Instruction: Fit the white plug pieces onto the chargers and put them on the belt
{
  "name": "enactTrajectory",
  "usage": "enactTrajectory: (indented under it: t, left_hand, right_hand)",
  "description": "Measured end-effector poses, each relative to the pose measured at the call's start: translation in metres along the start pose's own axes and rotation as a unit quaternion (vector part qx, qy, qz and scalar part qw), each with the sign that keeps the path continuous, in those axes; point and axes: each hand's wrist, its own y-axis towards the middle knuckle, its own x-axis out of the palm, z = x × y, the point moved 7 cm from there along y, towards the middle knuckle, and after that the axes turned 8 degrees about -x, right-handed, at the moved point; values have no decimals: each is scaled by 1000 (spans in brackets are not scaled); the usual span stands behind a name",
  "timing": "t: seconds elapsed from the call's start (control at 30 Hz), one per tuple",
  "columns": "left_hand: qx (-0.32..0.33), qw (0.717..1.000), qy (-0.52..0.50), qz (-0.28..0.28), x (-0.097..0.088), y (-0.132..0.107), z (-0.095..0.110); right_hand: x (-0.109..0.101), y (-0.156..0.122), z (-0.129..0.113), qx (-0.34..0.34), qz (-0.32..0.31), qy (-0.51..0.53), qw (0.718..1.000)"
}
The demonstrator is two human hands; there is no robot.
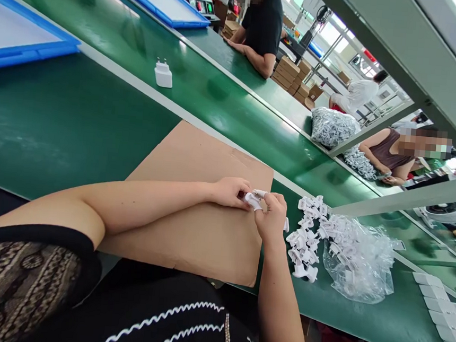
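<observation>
You can read no text, label, brand, number or sign anywhere in this view. On the white piece you hold, the plug charger beyond the cardboard sheet, and the brown boxes in the background, any print is too small or too blurred for you to make out.
</observation>
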Motion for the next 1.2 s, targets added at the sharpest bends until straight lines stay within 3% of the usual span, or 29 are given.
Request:
enactTrajectory:
  t: [0.23,0.5,0.7,0.83,0.97,1.2]
  left_hand:
    - [1,1000,7,-3,1,0,-1]
    - [-15,1000,8,-4,4,1,-4]
    - [13,998,61,26,7,-5,9]
    - [2,996,67,52,7,-1,9]
    - [-44,985,116,121,-22,22,-7]
    - [-209,918,178,286,-128,72,-53]
  right_hand:
    - [-2,8,-4,10,-28,-72,997]
    - [0,6,-1,9,-19,-54,998]
    - [9,-9,17,58,46,53,996]
    - [21,-24,37,128,148,193,962]
    - [31,-32,46,153,198,246,937]
    - [46,-28,52,141,128,202,961]
